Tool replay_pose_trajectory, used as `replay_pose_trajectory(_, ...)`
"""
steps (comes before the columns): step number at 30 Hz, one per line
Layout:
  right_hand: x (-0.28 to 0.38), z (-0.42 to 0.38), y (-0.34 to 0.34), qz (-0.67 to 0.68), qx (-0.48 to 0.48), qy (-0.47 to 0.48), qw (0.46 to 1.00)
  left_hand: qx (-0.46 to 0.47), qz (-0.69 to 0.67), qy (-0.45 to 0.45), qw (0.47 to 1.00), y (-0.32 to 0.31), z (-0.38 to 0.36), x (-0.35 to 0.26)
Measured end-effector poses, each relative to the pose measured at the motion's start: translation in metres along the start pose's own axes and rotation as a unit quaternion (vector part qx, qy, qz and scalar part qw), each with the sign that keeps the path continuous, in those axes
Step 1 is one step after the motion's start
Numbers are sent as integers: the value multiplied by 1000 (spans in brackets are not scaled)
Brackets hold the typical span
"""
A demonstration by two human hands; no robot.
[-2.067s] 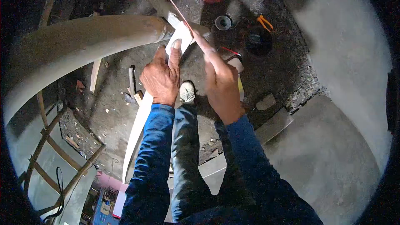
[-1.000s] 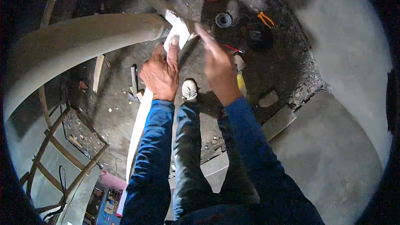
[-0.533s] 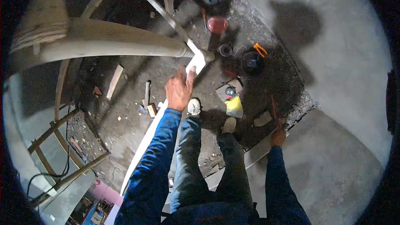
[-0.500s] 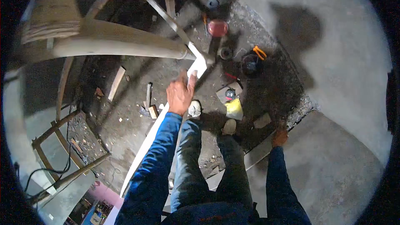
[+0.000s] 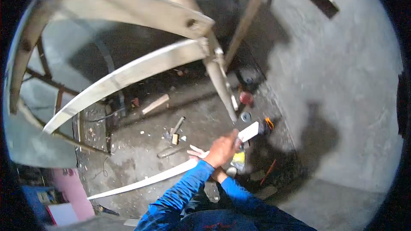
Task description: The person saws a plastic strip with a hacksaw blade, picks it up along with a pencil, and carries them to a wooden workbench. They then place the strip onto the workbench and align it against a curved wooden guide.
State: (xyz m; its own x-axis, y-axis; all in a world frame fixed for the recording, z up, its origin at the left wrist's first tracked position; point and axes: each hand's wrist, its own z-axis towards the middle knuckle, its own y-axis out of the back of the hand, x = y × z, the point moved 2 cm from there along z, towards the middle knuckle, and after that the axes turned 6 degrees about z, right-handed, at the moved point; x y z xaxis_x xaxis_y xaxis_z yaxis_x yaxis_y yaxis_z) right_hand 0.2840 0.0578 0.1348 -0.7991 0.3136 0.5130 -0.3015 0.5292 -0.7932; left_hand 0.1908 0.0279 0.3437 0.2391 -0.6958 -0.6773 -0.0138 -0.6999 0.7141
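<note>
A long white strip (image 5: 158, 179) runs from the lower left up to the right, its square end beyond my hands. My left hand (image 5: 222, 150) is wrapped over the strip near that end. Crossing under my left wrist, my right hand (image 5: 198, 152) holds the strip from below, its fingertips showing on the far side and its palm mostly hidden. The two hands overlap. Just past them on the ground lie a yellow item (image 5: 238, 159) and a partly hidden dark round object.
Overhead are a curved wooden beam (image 5: 137, 66), a wider beam (image 5: 124, 6) and an upright pole (image 5: 220, 83). On the ground are a red object (image 5: 246, 98), orange-handled pliers (image 5: 269, 123), a hammer (image 5: 177, 126) and wood scraps (image 5: 156, 104). A concrete wall (image 5: 342, 60) stands right.
My right hand has come from the far right to the strip beside my left hand. The strip has swung to a flatter angle. The view has shifted, showing more beams above.
</note>
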Motion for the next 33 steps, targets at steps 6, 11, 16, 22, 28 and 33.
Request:
replay_pose_trajectory(6,38,-45,-62,-250,-82,136,955,-96,50,-77,991,110,-101,7)
replay_pose_trajectory(11,137,-70,-245,-195,102,167,961,-265,-24,55,962,243,-302,91)
replay_pose_trajectory(16,170,-65,-365,-85,121,374,916,-338,28,185,923,304,-510,217)
replay_pose_trajectory(22,218,-75,-501,-39,174,496,850,-314,67,259,911,325,-635,311)
replay_pose_trajectory(28,254,-75,-608,-71,264,530,803,-351,51,302,885,352,-685,339)
replay_pose_trajectory(33,303,-24,-648,-124,331,501,790,-393,14,330,858,387,-703,351)
